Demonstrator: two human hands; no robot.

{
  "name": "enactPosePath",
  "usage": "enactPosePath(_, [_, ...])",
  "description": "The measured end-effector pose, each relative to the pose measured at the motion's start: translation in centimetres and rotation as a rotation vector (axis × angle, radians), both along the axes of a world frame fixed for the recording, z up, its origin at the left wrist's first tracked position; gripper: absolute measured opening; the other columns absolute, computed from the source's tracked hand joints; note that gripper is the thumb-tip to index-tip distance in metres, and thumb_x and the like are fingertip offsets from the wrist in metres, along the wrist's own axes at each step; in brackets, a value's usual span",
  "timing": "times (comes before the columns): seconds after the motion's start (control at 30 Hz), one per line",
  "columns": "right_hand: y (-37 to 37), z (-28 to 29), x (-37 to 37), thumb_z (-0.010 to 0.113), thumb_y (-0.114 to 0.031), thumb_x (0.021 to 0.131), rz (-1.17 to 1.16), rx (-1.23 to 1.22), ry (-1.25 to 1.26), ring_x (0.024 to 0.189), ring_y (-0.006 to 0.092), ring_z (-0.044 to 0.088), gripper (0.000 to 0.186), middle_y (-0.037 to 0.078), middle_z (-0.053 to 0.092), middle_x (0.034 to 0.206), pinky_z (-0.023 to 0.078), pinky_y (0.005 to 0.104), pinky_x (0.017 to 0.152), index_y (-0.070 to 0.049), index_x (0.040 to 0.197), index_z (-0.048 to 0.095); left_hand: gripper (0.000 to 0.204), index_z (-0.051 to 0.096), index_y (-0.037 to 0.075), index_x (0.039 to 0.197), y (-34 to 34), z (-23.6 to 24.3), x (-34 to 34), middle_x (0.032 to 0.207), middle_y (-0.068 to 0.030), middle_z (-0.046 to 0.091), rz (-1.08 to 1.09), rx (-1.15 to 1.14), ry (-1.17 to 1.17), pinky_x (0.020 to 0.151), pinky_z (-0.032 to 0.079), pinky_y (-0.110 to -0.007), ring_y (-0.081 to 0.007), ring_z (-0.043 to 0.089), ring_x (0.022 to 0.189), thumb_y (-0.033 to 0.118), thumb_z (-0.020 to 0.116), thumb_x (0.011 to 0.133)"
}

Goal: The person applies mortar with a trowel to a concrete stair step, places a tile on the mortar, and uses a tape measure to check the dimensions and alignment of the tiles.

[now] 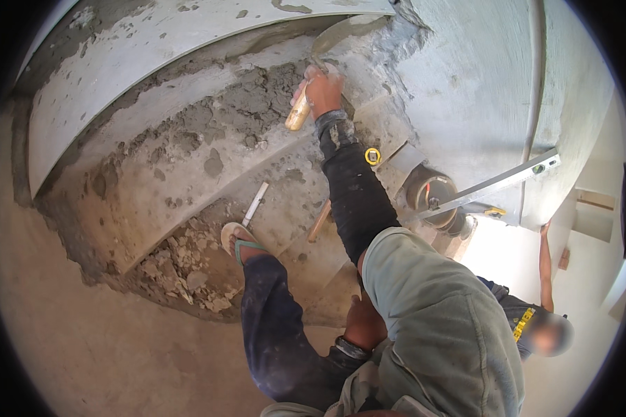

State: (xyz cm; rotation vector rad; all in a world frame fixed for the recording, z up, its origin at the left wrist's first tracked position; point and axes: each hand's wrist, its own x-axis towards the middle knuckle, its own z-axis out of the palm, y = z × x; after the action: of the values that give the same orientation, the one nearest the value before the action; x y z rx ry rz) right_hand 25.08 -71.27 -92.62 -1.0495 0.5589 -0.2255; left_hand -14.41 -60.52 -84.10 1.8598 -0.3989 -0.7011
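Observation:
My right hand [321, 90] reaches far forward, closed round a trowel with a pale wooden handle [298, 115]. The trowel's mortar-smeared blade [348, 33] lies against the corner where the step meets the wall, under the edge of a curved white panel [153, 45]. Wet grey mortar [250, 101] is spread in lumps over the step to the left of this hand. My left hand [364, 323] is low, beside my bent knee and partly behind my right arm; its fingers are hidden.
Broken rubble [195, 267] fills a lower step near my sandalled foot [238, 242]. A white tube [255, 203], a wooden handle [319, 222] and a yellow tape measure [373, 156] lie around. A spirit level [501, 182] leans across a bucket [424, 191]. Another person [525, 316] stands below right.

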Motion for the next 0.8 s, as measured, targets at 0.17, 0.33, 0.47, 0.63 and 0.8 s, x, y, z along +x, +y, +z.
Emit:
enactPosePath(0.17, [2.1,-1.6,1.4,0.055,-0.006,0.085,-0.01,0.014,-0.011,0.039,0.0251,0.052,0.014,0.012,0.05,0.058,0.047,0.0408,0.036,0.004,0.088,0.046,0.052,0.056,0.003,0.123,0.4,1.3,1.3,0.121,-0.0147,0.058,-0.033,0.046,-0.028,0.081,0.04,-0.05,-0.0369,0.053,0.101,0.036,0.057,0.082])
enactPosePath(0.33, [10.1,-0.6,1.0,0.053,-0.004,0.083,0.045,0.027,-0.069,0.038,0.0248,0.051,0.023,0.012,0.049,0.059,0.046,0.0407,0.036,0.007,0.101,0.045,0.053,0.049,0.003,0.131,0.8,0.5,0.0,0.131,-0.0149,0.053,0.18,-0.157,0.184,0.098,0.037,-0.044,-0.0365,0.049,0.117,0.033,0.055,0.087])
enactPosePath(0.47, [15.2,-0.3,1.0,0.051,-0.003,0.082,0.171,0.049,-0.105,0.039,0.0226,0.053,0.058,0.012,0.051,0.059,0.047,0.0378,0.036,0.016,0.131,0.026,0.056,0.043,0.005,0.137,2.0,1.9,0.1,0.14,-0.0143,0.046,0.263,-0.289,0.405,0.109,0.03,-0.041,-0.0327,0.041,0.13,0.034,0.052,0.091])
enactPosePath(0.63, [19.6,0.5,2.8,0.05,-0.003,0.082,0.147,0.128,-0.141,0.042,0.0257,0.056,0.057,0.016,0.053,0.062,0.049,0.0399,0.038,0.019,0.128,0.026,0.055,0.041,0.005,0.139,2.9,2.0,-0.1,0.144,-0.0142,0.042,0.349,-0.335,0.457,0.111,0.027,-0.04,-0.0306,0.036,0.134,0.033,0.051,0.093])
enactPosePath(0.8, [24.1,0.8,3.4,0.053,-0.008,0.083,0.039,0.06,-0.151,0.045,0.0275,0.059,0.04,0.019,0.055,0.066,0.051,0.0382,0.04,0.019,0.109,0.04,0.054,0.041,0.006,0.14,0.8,-3.5,-5.1,0.145,-0.0142,0.041,0.325,-0.292,0.36,0.113,0.025,-0.039,-0.0309,0.035,0.135,0.033,0.049,0.094])
